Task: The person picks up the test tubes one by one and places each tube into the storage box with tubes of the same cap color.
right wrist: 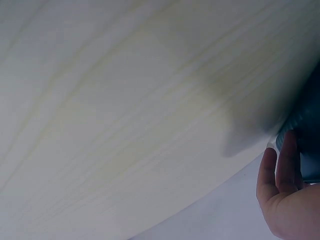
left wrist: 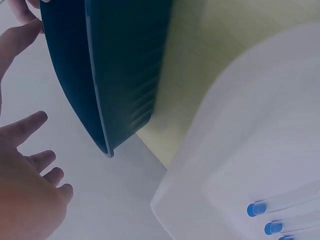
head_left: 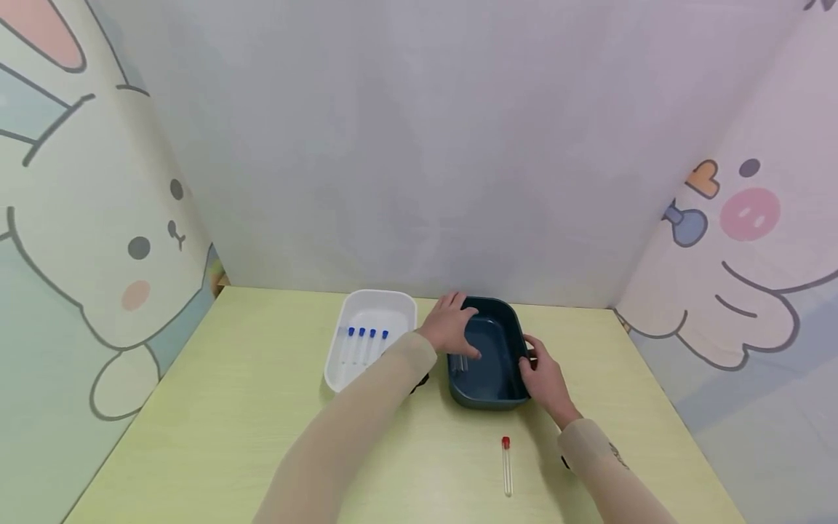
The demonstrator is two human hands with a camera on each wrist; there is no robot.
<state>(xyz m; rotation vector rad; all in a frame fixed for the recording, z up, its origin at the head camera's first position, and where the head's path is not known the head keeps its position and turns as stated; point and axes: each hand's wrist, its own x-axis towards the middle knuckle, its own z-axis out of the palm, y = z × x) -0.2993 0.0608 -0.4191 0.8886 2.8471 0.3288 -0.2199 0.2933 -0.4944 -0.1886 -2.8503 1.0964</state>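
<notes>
A dark blue plastic bin (head_left: 491, 397) stands on the table, with clear tubes (head_left: 461, 362) partly visible along its left inside. My left hand (head_left: 450, 327) is over the bin's left edge, fingers spread and apart; in the left wrist view the hand (left wrist: 30, 185) has its fingers stretched out beside the bin (left wrist: 125, 75). My right hand (head_left: 545, 375) grips the bin's right wall, thumb at the rim and fingers outside. In the right wrist view the fingers of that hand (right wrist: 290, 200) lie against the bin's side (right wrist: 310, 145).
Left of the bin stands a white tray (head_left: 335, 375) holding several clear tubes with blue caps (head_left: 362, 332). A red-capped tube (head_left: 507, 466) lies on the table in front of the bin. A pale curtain (head_left: 419, 182) hangs behind the table's back edge.
</notes>
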